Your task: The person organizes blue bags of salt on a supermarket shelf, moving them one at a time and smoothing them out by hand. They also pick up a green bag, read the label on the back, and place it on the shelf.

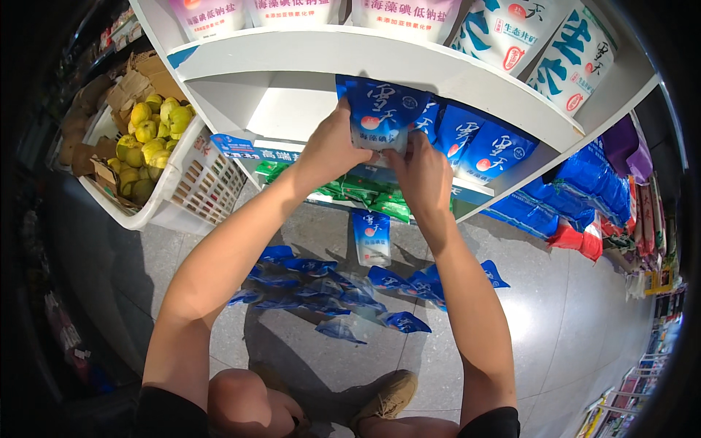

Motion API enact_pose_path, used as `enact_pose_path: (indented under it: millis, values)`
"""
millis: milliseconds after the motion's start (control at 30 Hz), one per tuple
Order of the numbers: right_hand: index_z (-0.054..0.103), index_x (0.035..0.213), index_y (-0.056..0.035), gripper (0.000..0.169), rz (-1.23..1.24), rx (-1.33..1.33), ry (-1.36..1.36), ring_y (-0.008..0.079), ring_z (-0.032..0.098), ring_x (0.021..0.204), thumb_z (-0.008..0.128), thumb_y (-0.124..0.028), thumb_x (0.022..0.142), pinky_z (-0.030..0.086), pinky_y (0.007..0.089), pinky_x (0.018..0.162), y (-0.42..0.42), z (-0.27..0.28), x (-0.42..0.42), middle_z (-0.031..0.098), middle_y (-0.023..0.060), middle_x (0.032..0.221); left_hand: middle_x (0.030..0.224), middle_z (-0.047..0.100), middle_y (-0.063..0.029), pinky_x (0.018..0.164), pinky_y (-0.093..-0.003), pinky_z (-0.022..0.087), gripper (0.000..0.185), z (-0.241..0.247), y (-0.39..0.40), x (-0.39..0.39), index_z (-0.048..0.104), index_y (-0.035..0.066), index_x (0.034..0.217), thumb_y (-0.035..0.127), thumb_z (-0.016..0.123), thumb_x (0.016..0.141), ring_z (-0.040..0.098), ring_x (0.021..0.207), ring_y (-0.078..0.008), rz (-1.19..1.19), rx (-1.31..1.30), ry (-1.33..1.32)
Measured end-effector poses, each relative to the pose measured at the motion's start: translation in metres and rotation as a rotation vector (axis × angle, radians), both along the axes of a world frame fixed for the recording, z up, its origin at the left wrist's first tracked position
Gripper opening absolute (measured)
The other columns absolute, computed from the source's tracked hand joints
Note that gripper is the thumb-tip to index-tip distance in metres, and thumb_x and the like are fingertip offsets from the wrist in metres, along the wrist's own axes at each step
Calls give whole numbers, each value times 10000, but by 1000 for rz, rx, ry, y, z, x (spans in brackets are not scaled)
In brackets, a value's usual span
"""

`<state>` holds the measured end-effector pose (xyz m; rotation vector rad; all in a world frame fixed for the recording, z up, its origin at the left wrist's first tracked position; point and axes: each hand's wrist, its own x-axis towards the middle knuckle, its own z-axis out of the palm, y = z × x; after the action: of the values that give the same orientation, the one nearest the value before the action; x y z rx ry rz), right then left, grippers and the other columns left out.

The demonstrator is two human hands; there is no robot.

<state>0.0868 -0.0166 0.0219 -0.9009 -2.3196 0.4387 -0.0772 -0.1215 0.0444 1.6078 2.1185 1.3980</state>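
Observation:
A blue-and-white salt pouch [389, 112] stands upright at the front of the white shelf compartment [222, 101]. My left hand [328, 142] grips its left side and lower edge. At its lower right corner, my right hand [424, 172] pinches the pouch, fingertips close to those of the left. Several matching blue pouches [495, 150] stand to the right on the same shelf, one partly hidden behind my right hand. Below, green packets [383, 202] lie on a lower shelf. On the floor, several more blue pouches [317, 290] lie in rows, and one [372, 238] rests near the shelf base.
A white plastic basket [181, 191] of yellow-green fruit [148, 142] stands at the left. Pink-and-white pouches [296, 11] and white pouches with teal print [572, 60] fill the shelf above. Large blue sacks [589, 180] are stacked at the right. My shoe [391, 394] is on the tiled floor [504, 350].

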Motion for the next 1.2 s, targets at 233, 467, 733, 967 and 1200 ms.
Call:
enact_pose_path:
  millis: [233, 467, 733, 967, 1200]
  values:
    - [691, 1149, -41, 442, -51, 208, -122, 327, 775, 772, 830, -393, 921, 593, 436, 639, -1, -7, -1, 775, 122, 831, 1234, 742, -233, 937, -460, 613, 782, -28, 11, -3, 532, 10, 1406, 158, 963, 771, 748, 1106, -432, 74, 4, 69]
    - [679, 926, -78, 342, -85, 306, -144, 324, 765, 742, 858, -367, 889, 585, 433, 623, 3, -14, 2, 775, 125, 802, 1075, 745, -260, 873, -499, 603, 828, -49, 14, -10, 515, -73, 1425, 219, 956, 788, 733, 1002, -476, 59, 123, 418]
    - [730, 996, 6, 422, -40, 98, -100, 379, 768, 808, 881, -369, 871, 598, 453, 707, -8, 21, 2, 794, 168, 889, 946, 752, -249, 848, -468, 601, 561, -14, 10, -25, 675, -105, 1173, 208, 939, 789, 746, 949, -424, -39, -278, 222]
    - [750, 1010, 18, 403, -25, -19, -86, 381, 774, 817, 870, -348, 891, 599, 443, 722, -3, 4, 4, 802, 183, 926, 863, 779, -171, 797, -440, 601, 399, 11, 13, -6, 743, -7, 1049, 256, 918, 807, 774, 848, -359, 115, -372, 336]
    - [641, 1122, 44, 415, -31, -15, 185, 358, 777, 731, 856, -259, 937, 595, 422, 639, -17, 47, 0, 769, 191, 836, 838, 801, -122, 727, -383, 596, 414, -14, 3, -17, 762, 7, 1087, 303, 918, 842, 797, 810, -279, 158, -211, 197]
